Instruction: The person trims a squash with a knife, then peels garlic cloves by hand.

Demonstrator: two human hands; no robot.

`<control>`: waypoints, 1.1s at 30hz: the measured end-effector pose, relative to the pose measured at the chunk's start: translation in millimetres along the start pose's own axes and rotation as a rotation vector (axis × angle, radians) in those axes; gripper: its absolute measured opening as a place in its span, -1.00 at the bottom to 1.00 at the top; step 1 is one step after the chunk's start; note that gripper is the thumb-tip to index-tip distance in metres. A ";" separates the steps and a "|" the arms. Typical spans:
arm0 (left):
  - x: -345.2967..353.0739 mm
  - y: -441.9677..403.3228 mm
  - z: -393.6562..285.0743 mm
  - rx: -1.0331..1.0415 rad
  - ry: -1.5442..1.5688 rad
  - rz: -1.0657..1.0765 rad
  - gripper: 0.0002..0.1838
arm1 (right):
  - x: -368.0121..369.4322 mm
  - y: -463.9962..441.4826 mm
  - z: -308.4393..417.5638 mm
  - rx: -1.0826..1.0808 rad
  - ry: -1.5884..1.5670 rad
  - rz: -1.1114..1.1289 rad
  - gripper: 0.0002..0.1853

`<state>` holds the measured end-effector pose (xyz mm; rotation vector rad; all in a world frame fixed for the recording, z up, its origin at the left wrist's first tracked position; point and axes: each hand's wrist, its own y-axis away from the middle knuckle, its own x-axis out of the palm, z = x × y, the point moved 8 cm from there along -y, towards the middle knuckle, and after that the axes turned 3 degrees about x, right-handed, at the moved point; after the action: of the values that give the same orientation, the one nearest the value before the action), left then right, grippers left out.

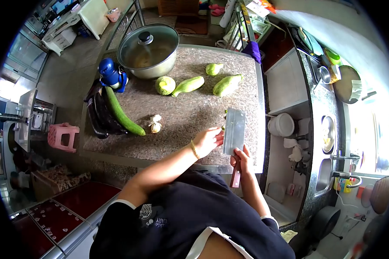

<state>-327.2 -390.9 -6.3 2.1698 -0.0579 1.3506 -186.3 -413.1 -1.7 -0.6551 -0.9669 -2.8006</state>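
Note:
My right hand is closed round the wooden handle of a cleaver, whose wide blade points away from me over the countertop. Beside the blade's left edge is my left hand, its fingers partly curled. Small green bits show at its fingertips; whether it grips them is unclear. Beyond the blade lie pale green squash: a large one, a small piece, a long one and a round one. Garlic sits left of my left hand.
On the speckled countertop, a lidded pot stands at the back left, with a blue bottle beside it. Dark eggplants and a long green vegetable lie at the left. A sink is at the right.

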 end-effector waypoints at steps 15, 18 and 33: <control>24.5 -76.3 -42.8 0.644 -2.064 0.110 -0.46 | -74.6 -2.3 21.9 -0.257 0.681 -0.252 -0.60; 29.2 -80.0 -26.9 0.736 -2.369 0.324 -0.49 | -38.1 4.9 69.8 -0.678 1.515 -0.395 -0.60; 24.4 5.9 17.6 1.105 -2.200 0.457 -0.59 | 10.3 -53.6 72.2 -0.837 1.712 -0.196 -0.61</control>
<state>-303.0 -398.1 11.0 3.2876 -0.7295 -1.9062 -182.0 -326.2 23.4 1.6384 0.4927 -2.3695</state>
